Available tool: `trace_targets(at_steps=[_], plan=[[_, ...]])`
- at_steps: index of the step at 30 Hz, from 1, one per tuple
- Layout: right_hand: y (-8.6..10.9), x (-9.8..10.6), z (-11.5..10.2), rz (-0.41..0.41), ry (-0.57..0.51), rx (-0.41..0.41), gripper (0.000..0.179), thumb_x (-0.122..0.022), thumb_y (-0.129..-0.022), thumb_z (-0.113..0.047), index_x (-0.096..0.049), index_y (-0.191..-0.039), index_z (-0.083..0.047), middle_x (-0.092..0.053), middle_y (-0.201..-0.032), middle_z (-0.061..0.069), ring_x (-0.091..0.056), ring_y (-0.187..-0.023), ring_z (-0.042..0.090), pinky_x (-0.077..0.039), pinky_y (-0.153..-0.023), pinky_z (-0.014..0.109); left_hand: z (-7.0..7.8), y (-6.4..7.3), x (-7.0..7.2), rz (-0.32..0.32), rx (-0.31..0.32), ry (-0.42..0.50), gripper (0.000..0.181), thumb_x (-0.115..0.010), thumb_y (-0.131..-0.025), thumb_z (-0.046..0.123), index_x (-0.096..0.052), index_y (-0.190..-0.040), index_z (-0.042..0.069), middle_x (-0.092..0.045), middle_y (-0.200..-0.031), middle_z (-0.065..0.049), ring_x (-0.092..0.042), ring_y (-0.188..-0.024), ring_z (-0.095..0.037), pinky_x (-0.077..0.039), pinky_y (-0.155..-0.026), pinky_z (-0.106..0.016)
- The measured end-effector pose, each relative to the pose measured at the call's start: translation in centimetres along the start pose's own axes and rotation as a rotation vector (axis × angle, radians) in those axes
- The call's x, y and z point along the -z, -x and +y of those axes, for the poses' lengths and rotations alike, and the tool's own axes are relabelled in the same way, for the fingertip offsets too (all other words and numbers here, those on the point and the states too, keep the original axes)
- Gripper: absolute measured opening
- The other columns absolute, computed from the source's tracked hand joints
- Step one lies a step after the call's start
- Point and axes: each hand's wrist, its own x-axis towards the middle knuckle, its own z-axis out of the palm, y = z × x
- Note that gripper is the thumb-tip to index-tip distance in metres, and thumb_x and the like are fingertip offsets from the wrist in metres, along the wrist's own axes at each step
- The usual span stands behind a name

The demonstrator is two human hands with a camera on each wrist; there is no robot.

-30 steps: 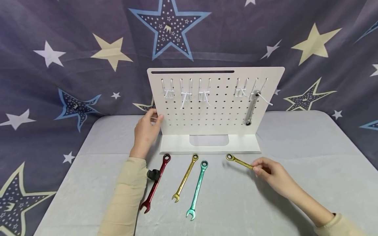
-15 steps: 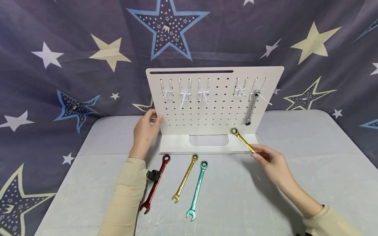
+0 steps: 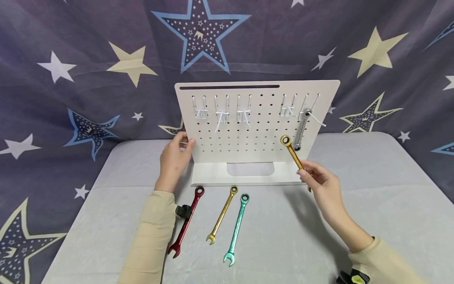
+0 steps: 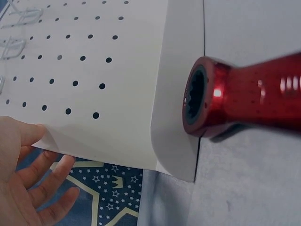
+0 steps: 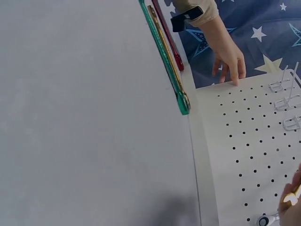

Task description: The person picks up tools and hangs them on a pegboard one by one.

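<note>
In the head view my right hand (image 3: pixel 322 187) pinches a gold ratchet wrench (image 3: pixel 293 153) between thumb and fingers. Its ring end points up in front of the white pegboard (image 3: pixel 241 142), left of a silver wrench (image 3: pixel 301 130) that hangs from a hook. My left hand (image 3: pixel 174 159) grips the pegboard's left edge, thumb on the front and fingers behind, as the left wrist view also shows. On the table lie a red wrench (image 3: pixel 186 223), a second gold wrench (image 3: pixel 222 215) and a green wrench (image 3: pixel 237 228). The right wrist view catches only a sliver of the right hand (image 5: pixel 291 207).
Several white wire hooks stick out of the pegboard, among them one hook (image 3: pixel 288 110) left of the silver wrench. The board's base (image 3: pixel 213 175) rests on the grey table (image 3: pixel 276 236). A star-patterned cloth (image 3: pixel 269 43) hangs behind.
My right hand has raised the gold wrench from low over the table to the pegboard's lower right, turning its ring end upward. The left hand keeps its hold on the edge.
</note>
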Motion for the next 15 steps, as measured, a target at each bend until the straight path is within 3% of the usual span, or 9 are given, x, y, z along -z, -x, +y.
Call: trace_targets(at_steps=[6, 15], plan=[[-0.7, -0.9, -0.6, 0.101, -0.177, 0.067, 0.023, -0.065, -0.091, 0.008, -0.072, -0.109, -0.005, -0.067, -0.083, -0.003, -0.061, -0.072, 0.007, -0.047, -0.063, 0.016, -0.1, 0.0, -0.1, 0.000, -0.008, -0.001, 0.031, -0.060, -0.100, 0.033, -0.061, -0.122, 0.011, -0.070, -0.110, -0.010, -0.065, -0.100, -0.028, -0.045, -0.084, -0.050], [-2.0, -1.9, -1.2, 0.176, -0.277, 0.095, 0.026, -0.060, -0.092, 0.012, -0.072, -0.108, -0.005, -0.066, -0.083, -0.001, -0.060, -0.073, 0.009, -0.048, -0.066, 0.017, 0.0, 0.0, 0.0, -0.001, -0.008, -0.008, 0.032, -0.059, -0.100, 0.033, -0.061, -0.123, 0.011, -0.070, -0.110, -0.011, -0.065, -0.101, -0.029, -0.045, -0.084, -0.050]])
